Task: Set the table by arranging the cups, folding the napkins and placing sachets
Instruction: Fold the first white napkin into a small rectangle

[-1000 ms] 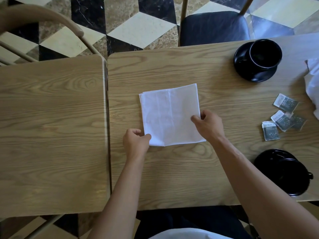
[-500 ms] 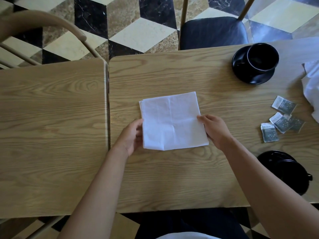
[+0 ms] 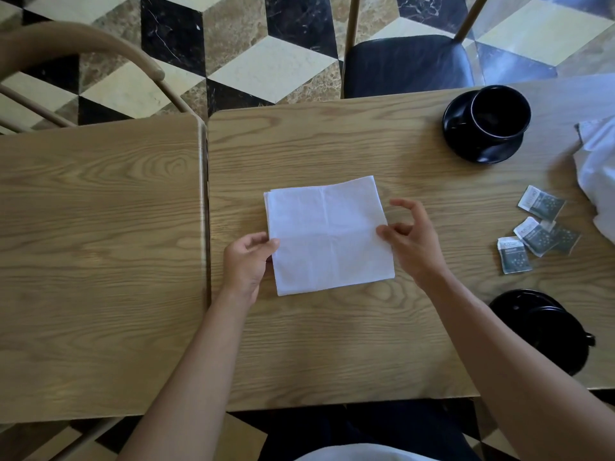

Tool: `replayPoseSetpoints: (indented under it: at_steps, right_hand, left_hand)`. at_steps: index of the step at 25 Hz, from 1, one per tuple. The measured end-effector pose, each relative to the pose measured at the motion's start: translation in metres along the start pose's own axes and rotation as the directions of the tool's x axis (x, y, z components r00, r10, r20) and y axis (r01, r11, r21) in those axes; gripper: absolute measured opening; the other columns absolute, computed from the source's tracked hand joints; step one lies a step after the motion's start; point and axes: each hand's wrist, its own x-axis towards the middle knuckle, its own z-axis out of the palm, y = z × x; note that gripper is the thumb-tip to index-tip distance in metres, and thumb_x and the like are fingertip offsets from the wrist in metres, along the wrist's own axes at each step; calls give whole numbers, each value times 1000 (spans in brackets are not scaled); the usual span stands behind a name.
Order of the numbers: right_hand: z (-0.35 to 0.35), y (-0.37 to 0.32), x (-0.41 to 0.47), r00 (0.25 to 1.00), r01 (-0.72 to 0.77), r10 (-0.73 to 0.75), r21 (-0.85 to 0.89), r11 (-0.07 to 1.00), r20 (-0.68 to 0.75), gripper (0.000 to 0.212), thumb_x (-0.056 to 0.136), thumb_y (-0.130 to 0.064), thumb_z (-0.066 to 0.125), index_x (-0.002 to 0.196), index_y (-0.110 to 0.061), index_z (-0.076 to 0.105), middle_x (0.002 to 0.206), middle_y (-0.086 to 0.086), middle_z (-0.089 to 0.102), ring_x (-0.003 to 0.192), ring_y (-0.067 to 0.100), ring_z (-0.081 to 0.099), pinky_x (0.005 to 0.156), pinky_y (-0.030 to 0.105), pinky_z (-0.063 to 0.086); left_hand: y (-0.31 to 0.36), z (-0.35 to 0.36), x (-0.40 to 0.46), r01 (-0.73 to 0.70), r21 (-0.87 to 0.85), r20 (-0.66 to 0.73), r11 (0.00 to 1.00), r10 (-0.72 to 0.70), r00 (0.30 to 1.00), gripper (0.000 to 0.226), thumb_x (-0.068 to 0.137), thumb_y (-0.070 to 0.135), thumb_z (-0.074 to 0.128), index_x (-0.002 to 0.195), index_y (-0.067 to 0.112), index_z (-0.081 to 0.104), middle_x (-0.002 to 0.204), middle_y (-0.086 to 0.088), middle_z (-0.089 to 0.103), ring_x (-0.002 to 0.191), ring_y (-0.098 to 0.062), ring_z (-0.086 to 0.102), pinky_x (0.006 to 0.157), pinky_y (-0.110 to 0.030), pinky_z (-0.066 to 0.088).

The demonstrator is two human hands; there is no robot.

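One napkin [image 3: 327, 234] lies folded into a flat white square near the middle of the right-hand tabletop [image 3: 332, 344], creases crossing its face, so at least this fold looks well under way, though whether another fold is meant I cannot tell. The left hand [image 3: 246, 264] pinches the napkin's left edge between thumb and curled fingers; the right hand [image 3: 411, 239] sits at the right edge with its thumb touching the cloth and its fingers loosely curled above, holding nothing. Toward the right edge four sachets [image 3: 535, 229] lie in a loose scatter, apparently not yet placed. A black cup on its saucer [image 3: 489, 124] stands near the far right corner, and a second black cup [image 3: 545, 327] near the near right corner; both may yet need arranging. More white cloth [image 3: 599, 174], crumpled at the right edge, is probably another napkin waiting to be folded.
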Motion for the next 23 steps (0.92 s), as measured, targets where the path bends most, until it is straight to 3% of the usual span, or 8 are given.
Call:
replayPoseSetpoints:
  at_steps: [2, 4, 6, 9, 13, 17, 21, 23]
  right_hand:
    - [-4, -2, -2, 994, 107, -106, -46, 993, 42, 36, 90, -5, 70, 110, -34, 67, 75, 10, 67, 69, 17, 59, 67, 27, 49]
    - [-6, -4, -4, 984, 160, -151, -106, 981, 92, 38, 90, -3, 72, 105, -38, 72, 74, 2, 63, 69, 13, 55, 69, 24, 48]
    - [-7, -9, -7, 982, 163, -147, -133, 978, 120, 42, 88, -4, 76, 107, -42, 72, 77, -8, 68, 70, 7, 59, 71, 19, 51]
    - [-10, -14, -9, 986, 148, -125, -236, 960, 112, 40, 84, -11, 80, 105, -43, 74, 83, -2, 75, 70, 5, 65, 67, 15, 50]
    - [-14, -15, -15, 978, 200, -163, -343, 918, 134, 41, 83, -8, 80, 106, -41, 74, 84, -6, 72, 63, 5, 65, 60, 6, 43]
    - [-15, -16, -21, 953, 300, -285, -491, 818, 108, 39, 81, -5, 81, 118, -18, 75, 79, -10, 64, 69, 1, 63, 69, 2, 40]
    - [-23, -20, -32, 902, 408, -409, -589, 698, 139, 19, 82, -8, 82, 100, -14, 79, 87, -2, 65, 75, 10, 64, 71, 3, 40]
    - [-32, -22, -37, 880, 454, -447, -558, 694, 161, 15, 82, -11, 83, 95, -15, 78, 98, 1, 63, 87, 16, 63, 79, 7, 39]
  left_hand:
    - [1, -5, -5, -89, -57, 5, 994, 90, 996, 38, 79, 4, 78, 109, 24, 68, 88, -8, 78, 86, -24, 73, 76, -36, 59]
    - [2, -9, -10, -197, -29, 45, 980, 198, 979, 50, 79, 0, 75, 113, 35, 68, 87, -9, 76, 83, -19, 72, 80, -33, 59]
    - [2, -11, -13, -287, 71, 66, 955, 283, 957, 51, 80, -7, 72, 107, 37, 74, 88, 0, 76, 82, -12, 69, 81, -27, 58]
    - [6, -13, -19, -372, 273, 70, 887, 367, 928, 49, 81, -6, 69, 103, 37, 75, 91, 11, 73, 81, -4, 66, 78, -20, 52]
    - [9, -14, -28, -534, 613, 138, 582, 587, 798, 45, 80, -5, 71, 120, 15, 73, 102, 3, 68, 90, -12, 62, 84, -12, 40]
    - [5, -13, -34, -603, 731, 229, 320, 717, 658, 31, 77, -11, 73, 105, 2, 76, 88, -12, 64, 85, -32, 63, 76, -20, 35]
    - [5, -16, -43, -633, 705, 265, 319, 709, 653, 19, 76, -6, 74, 91, 5, 74, 92, -10, 62, 89, -30, 62, 79, -33, 47]
    - [9, -21, -49, -691, 597, 296, 407, 689, 661, 15, 77, 4, 73, 89, 12, 69, 105, -3, 65, 103, -23, 61, 90, -32, 47]
